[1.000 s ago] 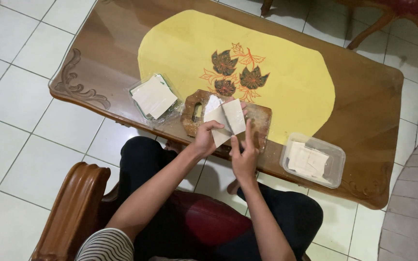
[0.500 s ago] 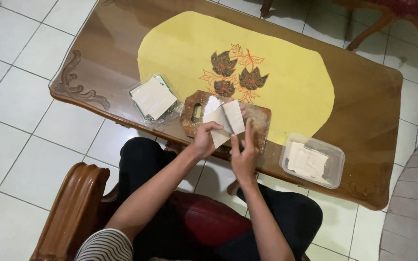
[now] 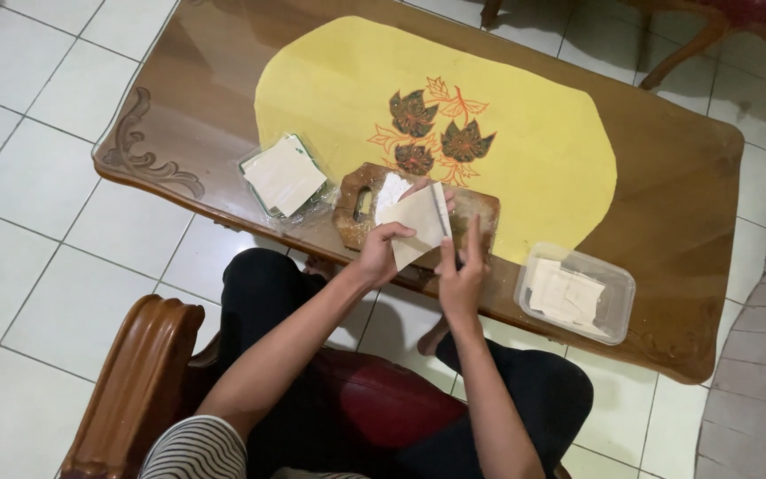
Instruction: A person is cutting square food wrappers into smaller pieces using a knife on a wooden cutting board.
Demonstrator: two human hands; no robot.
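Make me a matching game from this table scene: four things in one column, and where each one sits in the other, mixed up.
Things:
1. thin pale sheet
2. wooden board
3. clear plastic box
4. leaf pattern

Places:
A. on the yellow mat
B. near the table's right end, holding pale sheets
C. held between both hands
D. under the held sheet, at the table's near edge

Pairs: 1-C, 2-D, 3-B, 4-A

Pale sheet (image 3: 418,222) between left hand (image 3: 383,253) and right hand (image 3: 461,279), above wooden board (image 3: 356,208).
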